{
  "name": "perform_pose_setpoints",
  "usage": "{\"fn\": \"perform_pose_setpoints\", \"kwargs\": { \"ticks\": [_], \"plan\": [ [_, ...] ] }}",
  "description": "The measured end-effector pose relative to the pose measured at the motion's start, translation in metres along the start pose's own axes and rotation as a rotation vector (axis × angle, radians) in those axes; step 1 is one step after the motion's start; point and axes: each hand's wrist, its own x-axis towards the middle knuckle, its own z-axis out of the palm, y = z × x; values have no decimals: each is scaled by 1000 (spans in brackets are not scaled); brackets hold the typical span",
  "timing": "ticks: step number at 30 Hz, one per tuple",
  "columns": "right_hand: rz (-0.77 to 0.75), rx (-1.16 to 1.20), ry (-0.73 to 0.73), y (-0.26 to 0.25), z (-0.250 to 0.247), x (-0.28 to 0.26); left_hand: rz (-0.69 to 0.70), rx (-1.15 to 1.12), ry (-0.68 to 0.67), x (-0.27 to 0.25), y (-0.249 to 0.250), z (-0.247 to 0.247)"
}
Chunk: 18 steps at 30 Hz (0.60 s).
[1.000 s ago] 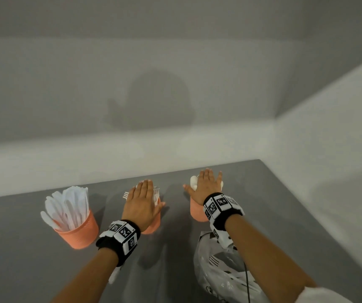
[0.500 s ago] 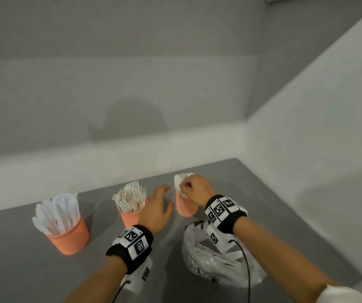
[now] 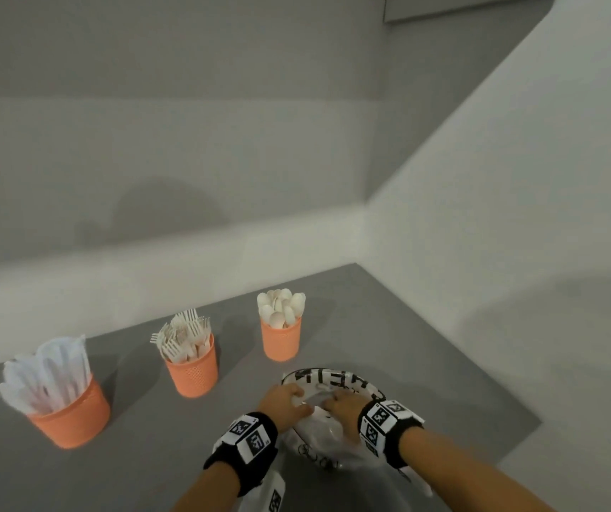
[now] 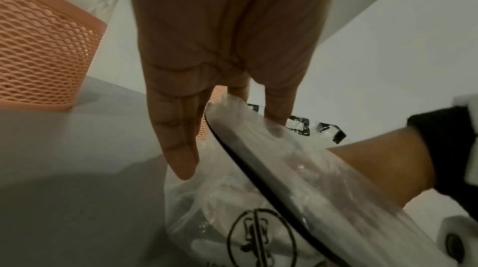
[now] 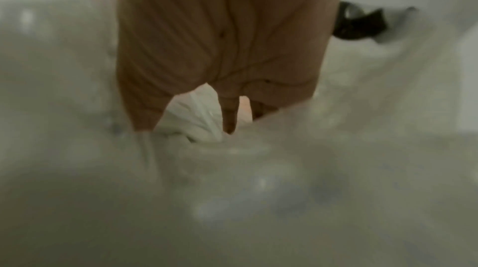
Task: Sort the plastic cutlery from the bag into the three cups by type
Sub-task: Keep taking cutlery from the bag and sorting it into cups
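Bag (image 3: 320, 436): one. Three cups (image 3: 195, 376): knives (image 3: 52, 371), forks (image 3: 184, 338), spoons (image 3: 281, 306). Left hand (image 3: 284, 402) straight-fingered at rim; right hand (image 3: 344, 404) inside, grip unclear.

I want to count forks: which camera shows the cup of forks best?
The head view: the whole orange fork cup stands middle of three, forks fanned above its rim. The left wrist view catches only part of its mesh wall and blurred tines at the frame's corner. The right wrist view shows none of it.

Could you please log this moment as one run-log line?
phase: pick from bag; left hand: fingers straight at bag mouth; right hand: inside bag, grip unclear; knife cup, fork cup, spoon cup: upright
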Motion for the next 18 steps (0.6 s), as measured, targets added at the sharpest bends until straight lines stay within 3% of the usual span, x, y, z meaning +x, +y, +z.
{"fn": "perform_pose_setpoints", "kwargs": {
  "ticks": [12, 16, 18],
  "plan": [
    [141, 195, 115, -5, 29, 9, -1, 56, 0, -4, 4, -2],
    [123, 327, 324, -9, 35, 7, 23, 121, 7, -6, 3, -5],
    [108, 416, 323, -10, 35, 4, 17, 164, 11, -7, 1, -5]
  ]
}}
